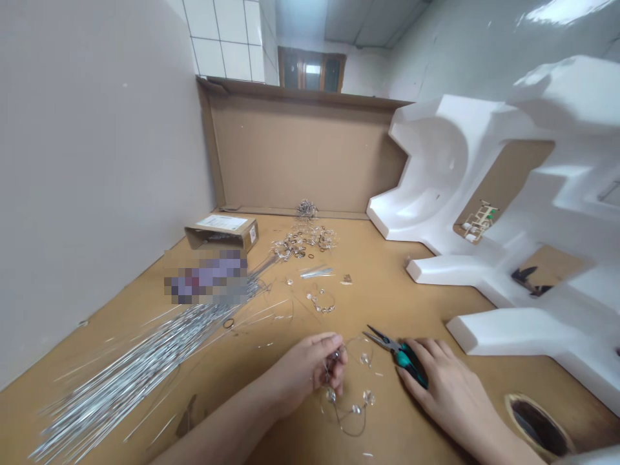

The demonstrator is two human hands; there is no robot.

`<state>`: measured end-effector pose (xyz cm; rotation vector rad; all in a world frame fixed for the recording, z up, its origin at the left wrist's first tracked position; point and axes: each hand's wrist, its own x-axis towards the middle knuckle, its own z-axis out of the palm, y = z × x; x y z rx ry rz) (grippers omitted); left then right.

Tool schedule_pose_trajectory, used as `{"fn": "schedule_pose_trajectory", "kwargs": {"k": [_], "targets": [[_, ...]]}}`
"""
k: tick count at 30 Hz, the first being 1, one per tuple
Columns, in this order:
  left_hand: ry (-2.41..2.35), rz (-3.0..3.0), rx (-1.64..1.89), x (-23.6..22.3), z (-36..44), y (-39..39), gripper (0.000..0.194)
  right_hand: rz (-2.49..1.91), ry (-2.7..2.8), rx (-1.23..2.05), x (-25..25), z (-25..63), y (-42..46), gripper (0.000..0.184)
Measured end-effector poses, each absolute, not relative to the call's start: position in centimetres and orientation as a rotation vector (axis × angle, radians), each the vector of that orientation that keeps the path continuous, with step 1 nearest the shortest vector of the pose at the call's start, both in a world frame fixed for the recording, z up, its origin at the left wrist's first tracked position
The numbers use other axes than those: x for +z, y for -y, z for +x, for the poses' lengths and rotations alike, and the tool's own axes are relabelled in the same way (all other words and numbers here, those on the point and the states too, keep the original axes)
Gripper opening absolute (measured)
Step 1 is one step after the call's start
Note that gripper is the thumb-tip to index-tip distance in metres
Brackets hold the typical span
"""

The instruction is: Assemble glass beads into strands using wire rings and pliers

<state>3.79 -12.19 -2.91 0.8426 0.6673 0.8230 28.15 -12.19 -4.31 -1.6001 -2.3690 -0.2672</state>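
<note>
My left hand (329,361) is closed, its thumb and fingers pinching a strand of clear beads on thin wire. From the fingers this beaded wire (357,409) hangs down in a loose loop, with several faceted clear beads along it. On the right, my right hand (443,378) lies palm down, its fingers round the handles of needle-nose pliers (404,360) with green and black grips. The pliers' jaws are parted and point up and left, towards the left hand. Beyond both hands, a small curved string of clear beads (323,308) rests on the table.
A long bundle of silvery wires (140,368) spreads across the left. Behind are a small open cardboard box (223,231), a blurred purple item (208,276) and a scattered heap of wire pieces and rings (303,242). White foam packing (479,332) stands at right, near a table hole (540,423).
</note>
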Motion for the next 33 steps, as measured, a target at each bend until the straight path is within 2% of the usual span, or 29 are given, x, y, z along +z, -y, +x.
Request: {"fn": "schedule_pose_trajectory", "kwargs": {"k": [3, 8, 11, 17, 24, 33], "targets": [[-0.685, 0.875, 0.844, -3.4, 4.0, 12.1, 0.031, -1.515, 2.281, -0.018, -3.3, 27.4, 12.3, 0.035], [-0.844, 1.023, 0.879, -3.5, 4.1, 12.2, 0.035, -1.262, 1.899, 1.179, -0.3, 23.1, 12.5, 0.029], [-0.902, 1.170, 0.892, -2.9, 3.8, 12.0, 0.036, -0.962, 1.669, 1.629, 0.1, 20.7, 11.5, 0.028], [-1.072, 1.332, 1.057, -2.5, 2.9, 11.1, 0.021, -0.980, 1.526, 1.770, -1.9, 19.4, 9.2, 0.032], [-1.208, 1.480, 1.032, -2.1, 3.5, 11.4, 0.011, -0.927, 1.412, 1.901, -2.4, 19.4, 9.4, 0.032], [-1.285, 1.553, 1.014, -2.3, 3.6, 11.4, 0.012, -0.969, 1.339, 1.841, -3.1, 18.8, 9.4, 0.029]]}}
